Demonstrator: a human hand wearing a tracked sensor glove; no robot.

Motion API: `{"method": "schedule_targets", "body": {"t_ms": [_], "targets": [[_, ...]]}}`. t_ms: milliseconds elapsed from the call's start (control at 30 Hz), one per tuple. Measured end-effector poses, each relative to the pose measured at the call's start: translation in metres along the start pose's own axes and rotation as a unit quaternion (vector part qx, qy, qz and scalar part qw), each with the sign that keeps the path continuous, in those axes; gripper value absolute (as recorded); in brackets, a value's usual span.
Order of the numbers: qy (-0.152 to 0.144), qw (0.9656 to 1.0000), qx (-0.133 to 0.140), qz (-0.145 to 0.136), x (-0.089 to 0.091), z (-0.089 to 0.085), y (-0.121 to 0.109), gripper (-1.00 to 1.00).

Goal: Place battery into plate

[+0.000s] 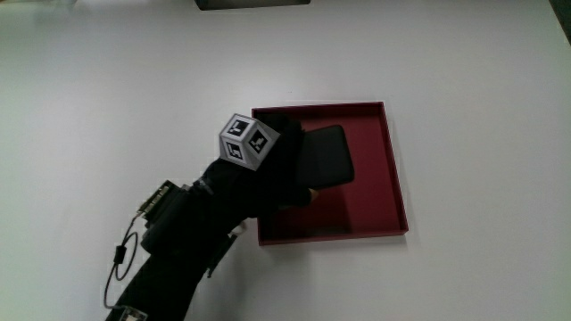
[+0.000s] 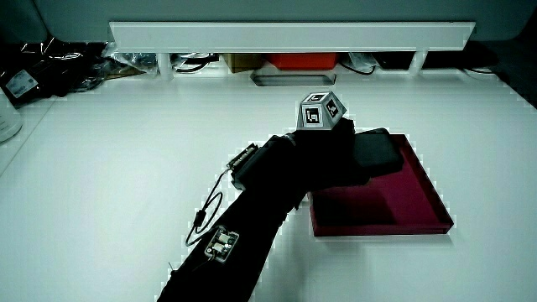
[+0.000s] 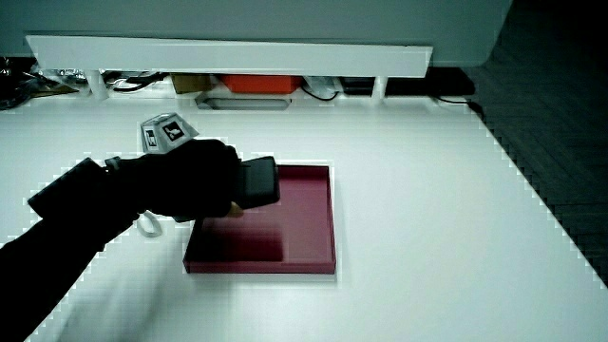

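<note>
The hand (image 1: 268,169) has its grip closed on one end of the battery (image 1: 323,159), so the free end reaches out over the plate (image 1: 393,169), probably for lowering into it.

I saw a matt black battery (image 1: 323,157), a smooth dark-red plate (image 1: 395,183), and a smooth white table (image 1: 107,98).
</note>
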Motion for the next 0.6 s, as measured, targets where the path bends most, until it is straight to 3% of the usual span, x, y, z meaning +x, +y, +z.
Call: {"method": "schedule_targets", "body": {"t_ms": [33,233,333,600], "targets": [[0.007,0.9999,0.003,-0.01,0.0,-0.005,0.003,0.0],[0.0,0.9999,-0.014,-0.005,0.009,-0.022,0.014,0.0],[0.016,0.9995,-0.027,0.002,0.014,-0.029,0.017,0.0],[0.039,0.9974,-0.059,0.013,0.009,-0.06,0.026,0.0]]}}
